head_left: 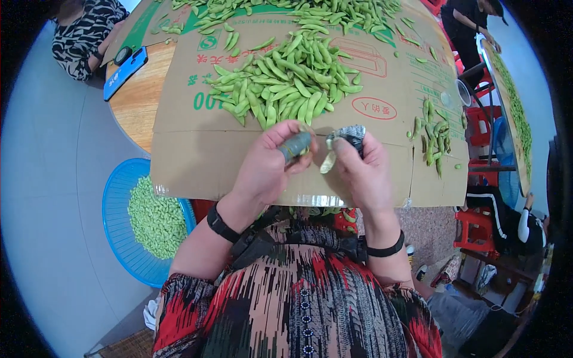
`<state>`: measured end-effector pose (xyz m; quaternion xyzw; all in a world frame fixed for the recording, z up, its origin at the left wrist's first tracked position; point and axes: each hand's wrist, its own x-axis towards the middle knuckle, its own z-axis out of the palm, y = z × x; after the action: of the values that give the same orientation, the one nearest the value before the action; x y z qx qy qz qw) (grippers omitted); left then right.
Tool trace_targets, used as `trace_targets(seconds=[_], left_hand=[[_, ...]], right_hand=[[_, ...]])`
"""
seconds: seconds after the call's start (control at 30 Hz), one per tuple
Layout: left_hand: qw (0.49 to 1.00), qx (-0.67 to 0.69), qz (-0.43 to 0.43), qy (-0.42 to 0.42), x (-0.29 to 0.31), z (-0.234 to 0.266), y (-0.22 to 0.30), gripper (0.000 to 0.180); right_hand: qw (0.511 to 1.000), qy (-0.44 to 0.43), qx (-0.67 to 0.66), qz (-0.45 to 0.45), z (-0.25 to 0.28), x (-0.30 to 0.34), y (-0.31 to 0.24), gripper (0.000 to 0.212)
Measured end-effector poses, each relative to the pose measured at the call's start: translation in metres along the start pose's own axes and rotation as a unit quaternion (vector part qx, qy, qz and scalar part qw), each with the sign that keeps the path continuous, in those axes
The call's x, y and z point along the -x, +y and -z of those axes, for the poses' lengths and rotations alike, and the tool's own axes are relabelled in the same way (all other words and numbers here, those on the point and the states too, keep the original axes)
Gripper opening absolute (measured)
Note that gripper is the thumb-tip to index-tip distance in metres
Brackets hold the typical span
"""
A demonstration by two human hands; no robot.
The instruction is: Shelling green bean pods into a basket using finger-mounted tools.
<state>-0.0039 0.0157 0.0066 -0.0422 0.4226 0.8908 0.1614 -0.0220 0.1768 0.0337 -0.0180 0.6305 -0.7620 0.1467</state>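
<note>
Over the near part of a flattened cardboard sheet (200, 155), my two hands are close together but apart. My left hand (267, 161) is closed, with a grey-green wrap (295, 145) bound by a yellowish band around a digit; whatever its fingertips hold is too small to tell. My right hand (367, 173) pinches a pale green soybean pod (327, 162) that points down toward me. A dark patterned cover (352, 136) shows at the fingers of this hand. Just beyond both hands lies a heap of green soybean pods (286, 77).
A blue basket (114, 238) of shelled beans (154, 221) stands below the table at left. Several browner pods (437, 137) lie at right, and more pods (334, 12) at the far side. A blue phone (125, 73) rests on the wooden tabletop (134, 113). Other people sit nearby.
</note>
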Motion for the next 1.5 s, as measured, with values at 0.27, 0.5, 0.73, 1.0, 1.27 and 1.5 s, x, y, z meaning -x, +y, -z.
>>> trace_targets(seconds=[0.27,0.5,0.73,1.0,1.27,1.5], left_hand=[[0.963,0.255,-0.01,0.091,-0.003,-0.011,-0.003,0.012],[0.996,-0.056,-0.073,-0.017,0.006,-0.003,-0.012,0.016],[0.998,-0.052,0.028,0.016,0.026,0.011,0.016,0.012],[0.983,-0.14,-0.08,0.082,0.023,0.016,0.017,0.014],[0.997,-0.038,-0.03,0.066,0.022,-0.002,0.016,0.018],[0.995,0.03,-0.069,0.07,0.015,0.003,0.006,0.014]], right_hand=[[0.985,-0.011,0.151,0.077,-0.015,-0.007,0.004,0.009],[0.953,-0.035,0.286,0.089,-0.003,-0.005,-0.001,0.014],[0.919,-0.344,0.195,0.003,0.018,0.003,-0.036,0.013],[0.729,0.041,0.663,0.167,-0.04,-0.036,0.004,0.029],[0.935,-0.019,0.343,0.09,-0.011,-0.014,-0.005,0.018],[0.97,-0.19,0.079,-0.128,-0.004,0.005,-0.019,0.018]])
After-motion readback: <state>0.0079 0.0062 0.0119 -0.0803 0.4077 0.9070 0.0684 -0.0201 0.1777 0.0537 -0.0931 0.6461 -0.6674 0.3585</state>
